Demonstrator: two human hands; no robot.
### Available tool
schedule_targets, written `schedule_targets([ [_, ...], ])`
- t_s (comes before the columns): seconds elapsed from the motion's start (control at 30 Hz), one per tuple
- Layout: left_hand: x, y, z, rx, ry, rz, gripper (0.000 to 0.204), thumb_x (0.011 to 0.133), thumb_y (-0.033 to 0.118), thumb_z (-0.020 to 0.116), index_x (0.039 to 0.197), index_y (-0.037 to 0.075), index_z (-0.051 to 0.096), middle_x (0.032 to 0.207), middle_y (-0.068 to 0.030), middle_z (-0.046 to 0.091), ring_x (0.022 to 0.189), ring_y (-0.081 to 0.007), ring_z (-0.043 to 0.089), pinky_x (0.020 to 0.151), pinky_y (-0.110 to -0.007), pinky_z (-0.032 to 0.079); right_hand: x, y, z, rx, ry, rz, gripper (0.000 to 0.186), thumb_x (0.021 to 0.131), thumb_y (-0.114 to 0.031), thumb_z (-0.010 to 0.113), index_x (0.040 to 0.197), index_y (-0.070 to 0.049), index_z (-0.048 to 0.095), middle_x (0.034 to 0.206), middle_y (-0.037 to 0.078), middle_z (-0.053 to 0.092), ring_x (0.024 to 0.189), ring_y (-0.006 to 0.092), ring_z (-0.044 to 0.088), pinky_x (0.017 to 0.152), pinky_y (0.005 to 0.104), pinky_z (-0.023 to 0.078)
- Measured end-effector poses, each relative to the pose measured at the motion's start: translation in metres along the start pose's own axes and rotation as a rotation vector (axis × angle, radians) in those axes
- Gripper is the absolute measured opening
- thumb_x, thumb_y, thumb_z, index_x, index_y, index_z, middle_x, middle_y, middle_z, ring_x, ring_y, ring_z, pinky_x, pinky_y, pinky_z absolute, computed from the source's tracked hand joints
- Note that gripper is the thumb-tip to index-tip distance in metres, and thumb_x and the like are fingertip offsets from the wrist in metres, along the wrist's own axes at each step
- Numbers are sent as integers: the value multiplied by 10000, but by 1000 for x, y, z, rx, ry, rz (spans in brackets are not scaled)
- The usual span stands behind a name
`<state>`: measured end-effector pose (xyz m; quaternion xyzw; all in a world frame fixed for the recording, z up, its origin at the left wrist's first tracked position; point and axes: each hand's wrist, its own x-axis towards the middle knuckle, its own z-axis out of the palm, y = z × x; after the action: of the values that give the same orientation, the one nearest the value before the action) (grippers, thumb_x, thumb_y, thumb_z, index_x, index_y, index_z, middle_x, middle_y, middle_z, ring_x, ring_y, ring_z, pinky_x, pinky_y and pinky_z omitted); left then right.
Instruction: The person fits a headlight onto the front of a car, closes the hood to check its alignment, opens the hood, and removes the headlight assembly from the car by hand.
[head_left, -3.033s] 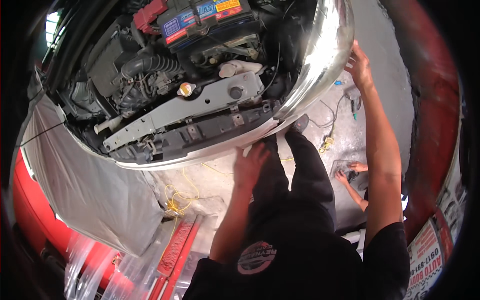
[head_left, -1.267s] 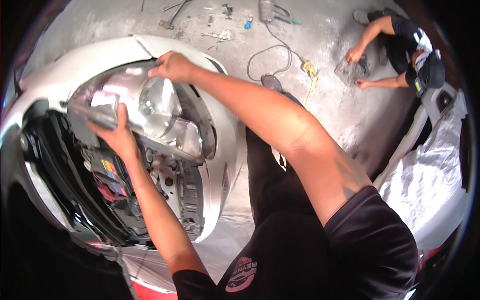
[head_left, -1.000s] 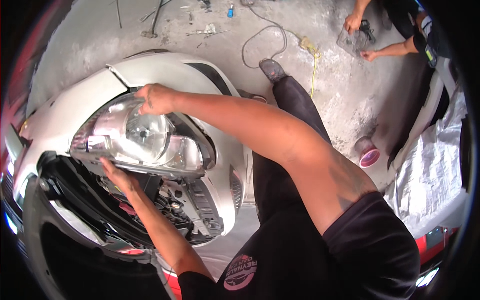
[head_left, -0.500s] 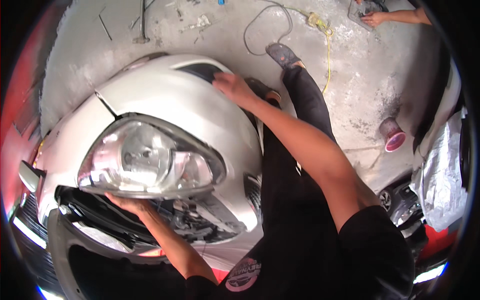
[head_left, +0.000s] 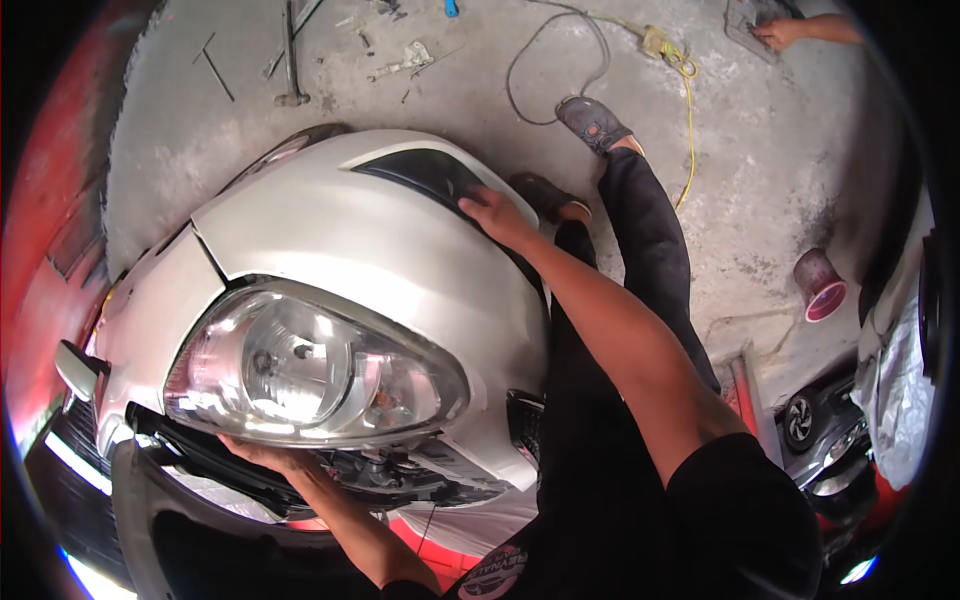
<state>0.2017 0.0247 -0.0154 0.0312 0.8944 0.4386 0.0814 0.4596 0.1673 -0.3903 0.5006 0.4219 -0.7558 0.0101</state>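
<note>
A clear headlight (head_left: 300, 355) sits within the opening of the white car's front corner. My left hand (head_left: 262, 450) grips its lower edge from the engine-bay side, fingers partly hidden. My right hand (head_left: 490, 212) rests loosely on the bumper (head_left: 340, 230) at the edge of its dark triangular recess (head_left: 410, 172), fingers apart. The open engine bay (head_left: 395, 470) shows below the lamp, beside the raised dark hood (head_left: 170, 530). A side mirror (head_left: 78, 370) sticks out at left.
Tools (head_left: 290, 60), a grey cable (head_left: 508, 80) and a yellow cord (head_left: 690, 130) lie on the concrete floor. A reddish container (head_left: 820, 285) stands at right. A co-worker's hand (head_left: 780, 32) works at upper right. Another vehicle (head_left: 820, 440) and plastic sheeting (head_left: 890, 400) are at lower right.
My right hand has let go of the headlight's top edge and moved down to the bumper recess. The headlight now appears seated in its opening. My left hand remains at its lower edge.
</note>
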Motion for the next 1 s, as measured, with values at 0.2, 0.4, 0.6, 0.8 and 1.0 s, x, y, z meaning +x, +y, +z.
schedule_targets([
  [0.2,2,6,-10,40,123,-78,724,967,562,383,1507,81,365,1529,-154,370,1372,-364,393,1125,-556,352,8,-11,11,41,-268,148,645,930,-569,581,1152,30,667,1058,217,713,993,348,683,871,396,499],
  [0.4,17,-4,-19,-12,83,-33,663,977,521,388,1479,87,408,1501,-146,407,1348,-323,430,1108,-534,377,17,-18,15,20,-171,66,568,950,-508,582,1111,28,682,1020,245,705,969,367,683,852,414,504],
  [0.6,9,-13,-18,-118,84,-36,634,990,505,369,1446,69,432,1422,-128,476,1287,-289,481,1086,-467,394,13,-22,13,-301,14,-154,402,919,-337,638,1132,4,656,1023,255,674,987,418,642,903,457,499],
  [0.8,8,-12,-17,-225,-4,-66,609,991,482,409,1456,89,427,1433,-108,477,1272,-258,497,1050,-422,432,-62,-184,51,-332,-192,-776,624,849,-224,721,1403,-45,497,1399,242,421,1250,361,496,1047,448,427],
  [1.0,20,-11,-26,-254,32,-137,637,966,530,428,1420,85,464,1389,-106,505,1232,-266,524,1024,-444,446,-64,-221,89,-763,-312,-726,691,849,-120,618,1492,-34,378,1407,345,391,1191,497,510,915,522,520],
])
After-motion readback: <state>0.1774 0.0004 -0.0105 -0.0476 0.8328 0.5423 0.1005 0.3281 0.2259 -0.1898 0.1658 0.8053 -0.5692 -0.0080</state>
